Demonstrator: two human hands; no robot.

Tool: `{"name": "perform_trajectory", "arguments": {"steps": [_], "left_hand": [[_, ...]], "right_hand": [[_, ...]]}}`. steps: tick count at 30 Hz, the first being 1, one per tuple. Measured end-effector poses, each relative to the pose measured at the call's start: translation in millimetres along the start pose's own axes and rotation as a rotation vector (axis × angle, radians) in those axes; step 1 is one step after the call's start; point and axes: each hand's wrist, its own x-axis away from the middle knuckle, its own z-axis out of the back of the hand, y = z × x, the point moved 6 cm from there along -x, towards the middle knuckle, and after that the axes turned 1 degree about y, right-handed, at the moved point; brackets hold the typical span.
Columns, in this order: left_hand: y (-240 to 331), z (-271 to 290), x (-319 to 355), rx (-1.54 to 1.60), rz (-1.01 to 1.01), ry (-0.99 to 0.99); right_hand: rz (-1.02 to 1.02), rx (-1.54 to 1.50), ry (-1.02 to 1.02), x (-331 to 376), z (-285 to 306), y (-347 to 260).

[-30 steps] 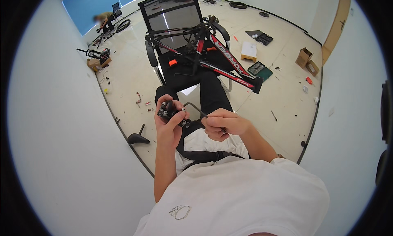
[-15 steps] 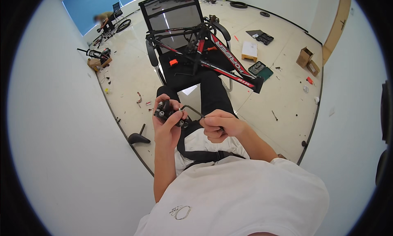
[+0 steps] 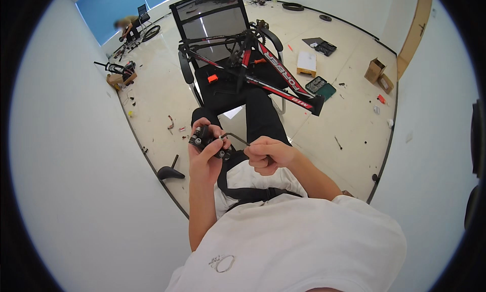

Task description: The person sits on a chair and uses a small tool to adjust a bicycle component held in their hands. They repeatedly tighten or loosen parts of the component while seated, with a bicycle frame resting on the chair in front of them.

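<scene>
1. Near frame centre, the left hand (image 3: 205, 158) was clamped around a small black bike part (image 3: 205, 138); the right hand (image 3: 267, 154) was closed on a bent hex key (image 3: 234, 137) seated in it.
2. The key could have slipped out, since only its tip seemed engaged.
3. No worktop showed: a pale floor (image 3: 349, 114) strewn with boxes, and a red-black bike frame (image 3: 263, 71) on a chair at upper centre.

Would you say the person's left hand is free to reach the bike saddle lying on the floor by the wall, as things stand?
Probably not: the left hand is wrapped around a small black part, while the right hand holds a hex key against it. The saddle lies unobstructed on the floor, well below both hands.
</scene>
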Motion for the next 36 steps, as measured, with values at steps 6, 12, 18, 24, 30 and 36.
{"name": "perform_trajectory", "arguments": {"steps": [6, 12, 18, 24, 30, 36], "left_hand": [[-6.0, -5.9, 1.9, -0.047, 0.112, -0.019], [-21.8, -1.4, 2.8, -0.054, 0.216, -0.025], [-30.3, -6.6, 3.3, -0.101, 0.296, -0.086], [-49.3, -11.0, 9.5, -0.314, 0.496, -0.116], [-66.2, 8.5, 7.2, -0.233, 0.539, -0.009], [-58.2, 34.0, 0.8, -0.08, 0.473, 0.206]], "right_hand": [[-0.073, 0.054, 0.009, 8.4, 19.4, -1.6], [-0.012, 0.024, -0.04, 13.6, 38.2, 0.1], [0.147, -0.107, 0.219, 11.9, 75.8, -16.3], [0.17, 0.115, 0.334, -6.2, 66.4, -53.5], [0.202, 0.742, 0.411, -17.4, -5.2, -86.5], [0.191, 1.161, 0.025, -6.1, -70.3, -56.7]]}}
